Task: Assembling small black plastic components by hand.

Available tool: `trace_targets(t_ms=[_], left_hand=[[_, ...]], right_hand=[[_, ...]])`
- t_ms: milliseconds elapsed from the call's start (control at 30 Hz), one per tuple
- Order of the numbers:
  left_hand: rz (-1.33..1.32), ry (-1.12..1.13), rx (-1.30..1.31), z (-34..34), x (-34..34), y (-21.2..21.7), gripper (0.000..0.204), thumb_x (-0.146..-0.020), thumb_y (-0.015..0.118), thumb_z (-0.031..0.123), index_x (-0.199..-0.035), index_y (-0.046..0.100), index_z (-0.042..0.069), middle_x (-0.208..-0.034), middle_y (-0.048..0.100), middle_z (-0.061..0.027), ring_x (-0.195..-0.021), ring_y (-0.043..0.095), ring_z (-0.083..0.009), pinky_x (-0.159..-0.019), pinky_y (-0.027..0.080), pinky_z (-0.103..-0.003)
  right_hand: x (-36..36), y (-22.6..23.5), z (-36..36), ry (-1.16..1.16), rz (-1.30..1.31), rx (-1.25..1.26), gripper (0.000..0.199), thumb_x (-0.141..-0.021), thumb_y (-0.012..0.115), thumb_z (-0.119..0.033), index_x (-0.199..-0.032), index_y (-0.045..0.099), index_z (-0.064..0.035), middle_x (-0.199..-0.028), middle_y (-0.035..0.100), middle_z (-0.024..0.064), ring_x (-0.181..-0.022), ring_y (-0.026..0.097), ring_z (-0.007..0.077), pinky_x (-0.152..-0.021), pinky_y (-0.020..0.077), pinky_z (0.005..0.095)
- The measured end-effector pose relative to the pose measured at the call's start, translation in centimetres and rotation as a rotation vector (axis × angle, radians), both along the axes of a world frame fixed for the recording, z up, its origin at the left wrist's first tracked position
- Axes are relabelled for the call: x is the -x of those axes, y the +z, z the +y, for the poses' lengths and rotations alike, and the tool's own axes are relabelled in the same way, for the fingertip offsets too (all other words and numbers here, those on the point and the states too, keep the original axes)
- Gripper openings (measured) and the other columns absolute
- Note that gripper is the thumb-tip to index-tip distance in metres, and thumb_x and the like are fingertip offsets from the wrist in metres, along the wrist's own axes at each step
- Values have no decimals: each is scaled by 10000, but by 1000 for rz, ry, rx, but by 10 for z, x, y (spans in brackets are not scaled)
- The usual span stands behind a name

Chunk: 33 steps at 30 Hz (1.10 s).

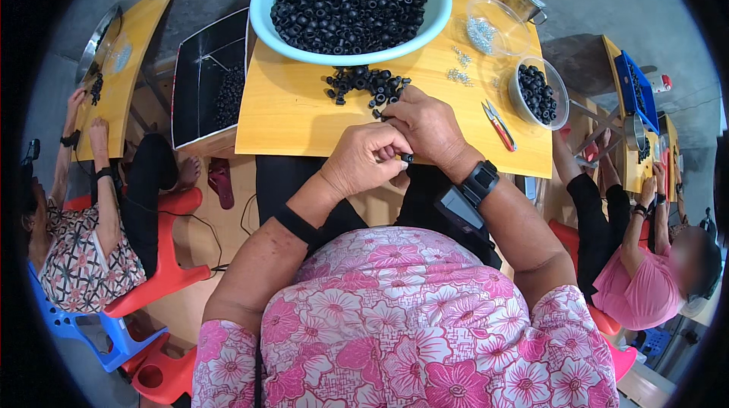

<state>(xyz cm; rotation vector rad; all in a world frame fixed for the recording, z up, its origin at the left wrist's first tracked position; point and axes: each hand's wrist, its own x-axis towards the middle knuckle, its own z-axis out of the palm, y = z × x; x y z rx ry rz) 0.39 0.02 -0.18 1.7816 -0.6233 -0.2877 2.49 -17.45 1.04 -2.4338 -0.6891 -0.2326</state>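
Note:
At the table's near edge my left hand (367, 156) is closed, with thumb and finger pinching a small black rubber piece (408, 158). Just beyond and to the right, my right hand (427, 128) has its fingers bent, the tips pinching at a small black piece by a loose pile of black rubber parts (367, 86); part of this grip is hidden behind the knuckles. Behind the pile stands a big light-blue basin (262, 9), heaped with the same round, hollow-looking black parts.
On the yellow table (288, 119), red-handled snips (501, 127) lie right of my hands. Further right are a clear tub of black parts (539, 93), small metal pieces (459, 74), a clear bowl (486, 28) and a metal mug (525, 1). A black-lined box (199, 96) stands left. People work at both sides.

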Motion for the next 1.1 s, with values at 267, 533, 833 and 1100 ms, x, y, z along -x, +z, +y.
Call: trace_targets(t_ms=[267,533,833,1100], left_hand=[[176,71,100,-1,-5,1,107,-763,683,12,-868,667,24,-762,629,20,-674,559,-22,-624,464,-185],[207,129,150,-1,-16,-2,110,-794,707,45,-894,668,20,-758,630,23,-661,565,-22,-634,496,-182],[159,170,76,-10,-18,-8,113,-814,690,41,-916,651,12,-813,644,19,-718,576,-32,-678,493,-190],[92,246,27,-15,-16,-12,134,-781,699,26,-904,650,10,-812,679,-33,-705,626,-79,-672,535,-229]], right_hand=[[0,2,-11,-77,80,-202,126,-760,688,-70,-885,675,-64,-792,602,87,-705,620,242,-621,505,344],[16,3,-24,-256,734,-966,67,-832,679,-23,-884,642,-1,-789,654,40,-623,599,91,-593,496,218],[16,-20,-15,-264,669,-922,24,-858,648,-11,-870,628,-5,-719,636,38,-591,596,86,-572,499,219],[19,-21,-10,-343,633,-910,21,-879,624,-9,-888,624,10,-718,628,34,-588,579,74,-545,476,208]])
